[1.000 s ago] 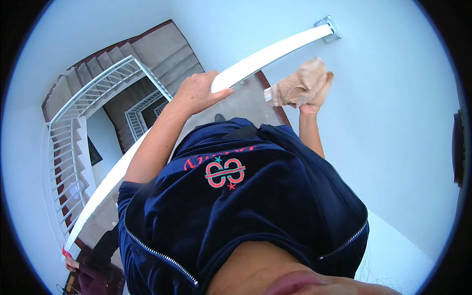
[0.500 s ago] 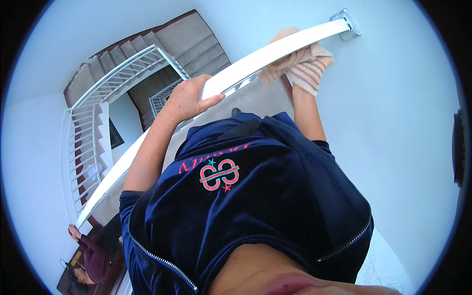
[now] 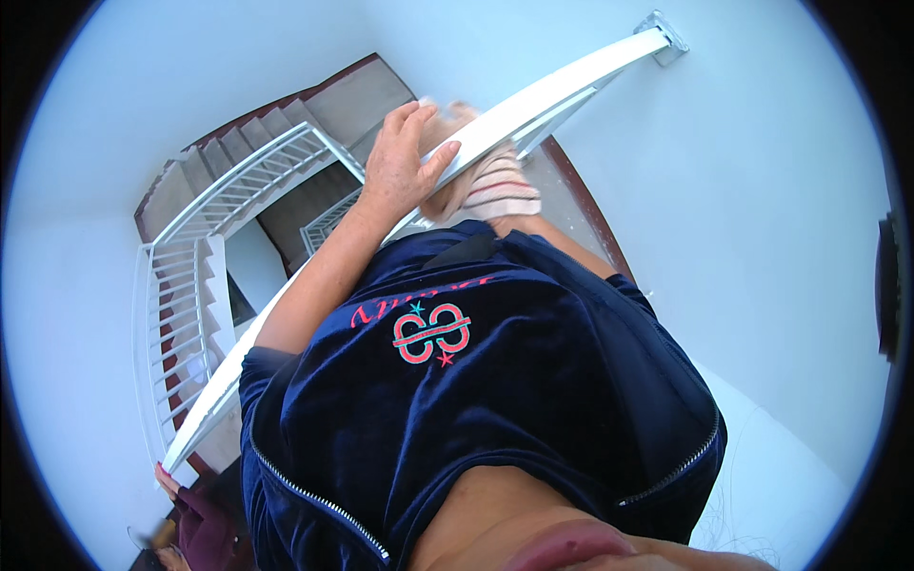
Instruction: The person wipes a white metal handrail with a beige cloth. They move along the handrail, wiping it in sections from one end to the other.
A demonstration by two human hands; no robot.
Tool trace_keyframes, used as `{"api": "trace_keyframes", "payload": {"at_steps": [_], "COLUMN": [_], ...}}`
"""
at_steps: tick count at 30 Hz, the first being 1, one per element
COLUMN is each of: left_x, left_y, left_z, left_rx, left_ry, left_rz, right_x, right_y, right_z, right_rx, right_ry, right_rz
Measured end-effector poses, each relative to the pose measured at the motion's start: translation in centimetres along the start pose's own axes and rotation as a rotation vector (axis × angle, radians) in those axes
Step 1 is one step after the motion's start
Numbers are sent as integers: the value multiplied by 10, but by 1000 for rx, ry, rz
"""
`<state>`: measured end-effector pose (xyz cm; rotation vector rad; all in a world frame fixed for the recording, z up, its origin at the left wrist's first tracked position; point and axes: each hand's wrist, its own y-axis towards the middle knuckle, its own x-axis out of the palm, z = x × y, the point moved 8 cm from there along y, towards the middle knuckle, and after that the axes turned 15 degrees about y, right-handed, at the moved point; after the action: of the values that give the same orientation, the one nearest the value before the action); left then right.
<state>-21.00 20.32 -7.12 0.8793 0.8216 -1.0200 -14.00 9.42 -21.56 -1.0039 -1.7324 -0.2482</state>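
A white handrail runs diagonally from the wall at the upper right to the lower left. My left hand rests over it with the fingers apart and stretched past the far edge, the thumb on the near side. Just right of it, a beige striped cloth is wrapped round the rail. My right hand is closed around the rail through this cloth; the fabric covers its fingers, and only the wrist area shows. Part of the cloth sticks out beyond the rail, close to my left fingertips.
A metal bracket fixes the rail's end to the wall. Beyond the rail, a stairwell drops away, with grey steps and a white balustrade. At the lower left, another person's hand touches the rail's lower end.
My right hand and the cloth have slid down the rail toward my left hand. My left hand has shifted up and right, and its fingers have loosened and spread.
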Motion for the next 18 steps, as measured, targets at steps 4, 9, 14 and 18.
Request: {"api": "trace_keyframes", "payload": {"at_steps": [4, 9, 14, 18], "left_x": [-21, -25, 0, -1], "left_y": [-14, -45, -60, -62], "left_z": [-4, -14, -17, -17], "left_rx": [135, 180, 131, 97], "left_ry": [211, 254, 333, 308], "left_rz": [75, -46, -288, -311], "right_x": [-17, -28, -31, -9], "right_y": [-15, -16, -49, -88], "right_z": [67, 58, -94, -204], "right_rx": [250, 154, -334, -766], "right_ry": [215, 262, 174, -157], "right_rz": [-42, -22, 93, 155]}}
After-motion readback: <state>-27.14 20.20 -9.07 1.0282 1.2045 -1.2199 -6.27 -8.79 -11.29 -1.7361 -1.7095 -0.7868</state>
